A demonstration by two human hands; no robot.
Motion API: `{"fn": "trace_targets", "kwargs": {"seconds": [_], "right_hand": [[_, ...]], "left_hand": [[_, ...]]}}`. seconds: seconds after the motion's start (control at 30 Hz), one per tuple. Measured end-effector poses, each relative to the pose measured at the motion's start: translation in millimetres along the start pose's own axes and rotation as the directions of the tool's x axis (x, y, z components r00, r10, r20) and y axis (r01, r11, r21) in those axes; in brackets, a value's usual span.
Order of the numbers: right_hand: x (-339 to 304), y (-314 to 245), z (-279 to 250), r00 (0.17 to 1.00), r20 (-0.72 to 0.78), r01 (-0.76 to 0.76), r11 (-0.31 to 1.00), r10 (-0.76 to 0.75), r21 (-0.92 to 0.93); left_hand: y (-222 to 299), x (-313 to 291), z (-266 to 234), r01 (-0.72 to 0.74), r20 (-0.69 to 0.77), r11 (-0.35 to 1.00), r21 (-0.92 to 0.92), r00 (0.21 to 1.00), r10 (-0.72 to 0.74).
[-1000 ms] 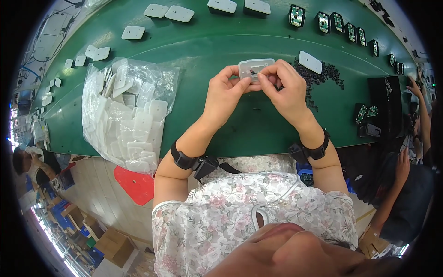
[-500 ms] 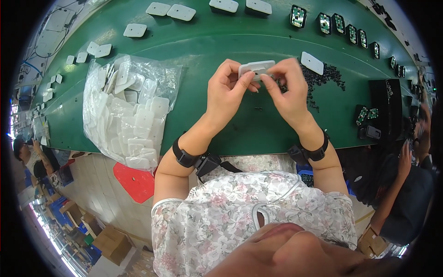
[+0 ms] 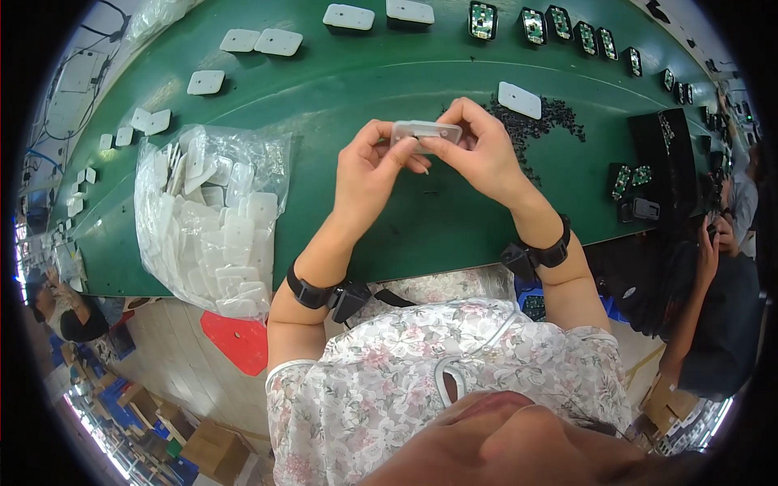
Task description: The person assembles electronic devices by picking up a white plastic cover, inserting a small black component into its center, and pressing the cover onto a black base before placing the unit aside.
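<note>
A white plastic cover, shallow with a raised rim, is held over the green table between my two hands. My left hand grips its left end, thumb on the near side and fingers behind. My right hand is closed around the right end, its thumb pressed to the cover's inner face close to the left thumb. A tiny dark spot shows by the thumbtips; I cannot make out what it is. Right of my hands lies a pile of small black parts, with another white cover at its edge.
A clear plastic bag full of white covers lies at the left. Several white covers are spread along the far left. Black housings with green circuit boards line the far right. A black box stands at the right, near another person's hands.
My right hand has moved from pinching above the cover to gripping its right end, thumb pressed inside. The whole view has shifted, so the table things appear further left.
</note>
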State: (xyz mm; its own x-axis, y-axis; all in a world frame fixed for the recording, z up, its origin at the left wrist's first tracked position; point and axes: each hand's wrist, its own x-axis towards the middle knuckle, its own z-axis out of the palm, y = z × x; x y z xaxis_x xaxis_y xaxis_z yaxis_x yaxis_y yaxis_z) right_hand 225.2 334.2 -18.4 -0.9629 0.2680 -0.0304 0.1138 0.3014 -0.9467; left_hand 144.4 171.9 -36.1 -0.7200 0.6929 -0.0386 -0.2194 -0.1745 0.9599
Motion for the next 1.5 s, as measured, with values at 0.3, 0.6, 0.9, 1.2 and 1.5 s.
{"fn": "trace_targets", "kwargs": {"seconds": [0.3,0.6,0.9,1.2,1.5], "right_hand": [[110.6,24.8,-64.3,0.766,-0.407,0.014,0.646,-0.498,-0.764],[166.8,74.7,-118.0,0.968,-0.176,0.057,0.842,-0.178,-0.536],[89.5,60.4,-108.7,0.983,-0.153,0.007,0.856,-0.100,-0.517],[67.1,6.4,-14.1,0.881,0.175,0.473,0.829,-0.440,-0.298],[87.6,3.1,19.9,0.778,0.436,0.603,0.733,-0.452,-0.315]], "left_hand": [[-3.0,26.7,-44.3,0.079,-0.319,0.845,0.529,0.941,0.111],[-13.3,29.5,-46.9,-0.017,-0.134,0.321,0.947,0.887,0.442],[-12.1,13.7,-42.6,-0.143,0.103,0.068,0.987,0.907,0.409],[-16.3,11.8,-74.7,-0.363,0.191,0.362,0.859,0.882,0.430],[-10.7,-12.0,-74.8,-0.348,0.180,0.337,0.875,0.879,0.441]]}}
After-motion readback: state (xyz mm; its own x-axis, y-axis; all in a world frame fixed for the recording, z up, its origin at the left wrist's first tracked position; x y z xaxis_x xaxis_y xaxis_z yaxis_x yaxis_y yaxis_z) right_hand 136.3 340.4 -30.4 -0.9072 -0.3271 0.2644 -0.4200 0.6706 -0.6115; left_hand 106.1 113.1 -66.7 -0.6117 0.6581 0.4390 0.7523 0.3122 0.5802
